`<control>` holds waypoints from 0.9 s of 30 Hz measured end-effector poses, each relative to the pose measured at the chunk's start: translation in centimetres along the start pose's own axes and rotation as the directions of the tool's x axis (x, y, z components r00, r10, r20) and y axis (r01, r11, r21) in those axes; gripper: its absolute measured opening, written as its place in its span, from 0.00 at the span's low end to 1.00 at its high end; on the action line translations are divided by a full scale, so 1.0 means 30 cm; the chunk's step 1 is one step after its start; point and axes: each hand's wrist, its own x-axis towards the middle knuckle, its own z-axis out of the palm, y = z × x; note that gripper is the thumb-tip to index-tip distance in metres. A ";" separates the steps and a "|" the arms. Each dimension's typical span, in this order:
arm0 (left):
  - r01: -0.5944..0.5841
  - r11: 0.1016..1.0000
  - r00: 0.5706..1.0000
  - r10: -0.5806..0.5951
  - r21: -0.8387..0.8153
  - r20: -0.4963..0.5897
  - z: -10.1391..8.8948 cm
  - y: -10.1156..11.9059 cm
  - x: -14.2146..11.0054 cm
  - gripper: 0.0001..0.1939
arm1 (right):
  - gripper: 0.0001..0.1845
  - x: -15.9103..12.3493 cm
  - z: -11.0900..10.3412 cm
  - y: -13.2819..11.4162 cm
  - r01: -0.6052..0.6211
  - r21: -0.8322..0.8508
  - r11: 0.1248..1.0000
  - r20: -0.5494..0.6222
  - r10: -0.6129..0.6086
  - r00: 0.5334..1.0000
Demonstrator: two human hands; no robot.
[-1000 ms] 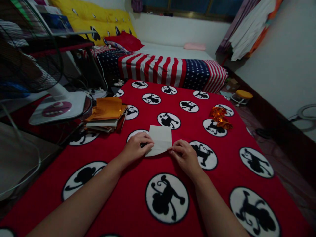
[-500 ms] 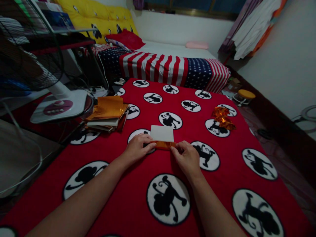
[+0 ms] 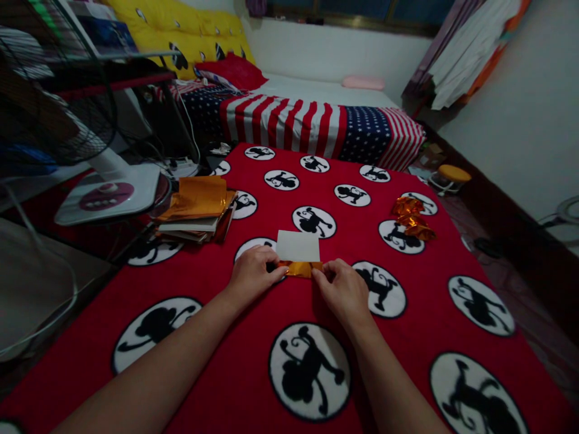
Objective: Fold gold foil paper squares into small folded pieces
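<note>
Gold-edged paper [image 3: 298,246] between left [image 3: 258,269] and right hands [image 3: 342,288].

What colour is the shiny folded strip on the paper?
Orange-gold; the folded strip shows best in the head view.

The left edge cut off the fan [image 3: 108,166] at ten o'clock; the top edge cropped the window [image 3: 353,8] at one o'clock. The left hand [image 3: 254,271] and right hand [image 3: 344,290] partly hid the foil-backed paper [image 3: 298,246].
</note>
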 end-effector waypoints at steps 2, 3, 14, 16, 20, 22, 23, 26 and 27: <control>0.014 1.000 1.000 -0.014 0.018 0.002 -0.001 0.004 0.001 0.09 | 0.13 0.002 -0.003 -0.002 -0.015 -0.018 1.000 0.009 0.016 1.000; 0.021 0.999 1.000 -0.021 0.029 0.002 -0.002 0.006 0.001 0.10 | 0.14 0.004 -0.003 -0.004 -0.030 -0.029 0.999 0.016 0.031 0.999; 0.005 0.974 1.000 0.001 0.226 -0.029 -0.004 0.025 -0.012 0.12 | 0.14 0.010 0.006 -0.023 -0.112 -0.097 0.989 0.008 0.113 0.994; 0.022 0.972 0.999 -0.014 0.235 -0.036 -0.003 0.025 -0.013 0.12 | 0.14 0.009 0.004 -0.026 -0.109 -0.112 0.988 0.007 0.110 0.994; 0.029 0.966 0.999 -0.022 0.256 -0.032 -0.004 0.028 -0.015 0.12 | 0.15 0.008 0.000 -0.034 -0.115 -0.156 0.981 0.007 0.118 0.993; 0.031 0.965 0.999 -0.025 0.261 -0.027 -0.005 0.029 -0.015 0.12 | 0.15 0.008 -0.001 -0.037 -0.114 -0.175 0.978 0.017 0.119 0.993; 0.030 0.965 0.999 -0.025 0.262 -0.023 -0.005 0.030 -0.015 0.12 | 0.15 0.008 -0.002 -0.038 -0.112 -0.180 0.977 0.022 0.118 0.993; 0.030 0.964 1.000 -0.026 0.265 -0.017 -0.006 0.031 -0.014 0.12 | 0.16 0.008 -0.001 -0.038 -0.110 -0.189 0.976 0.029 0.118 0.993; 0.030 0.964 1.000 -0.027 0.265 -0.017 -0.006 0.031 -0.014 0.12 | 0.16 0.008 0.000 -0.037 -0.108 -0.191 0.976 0.028 0.116 0.993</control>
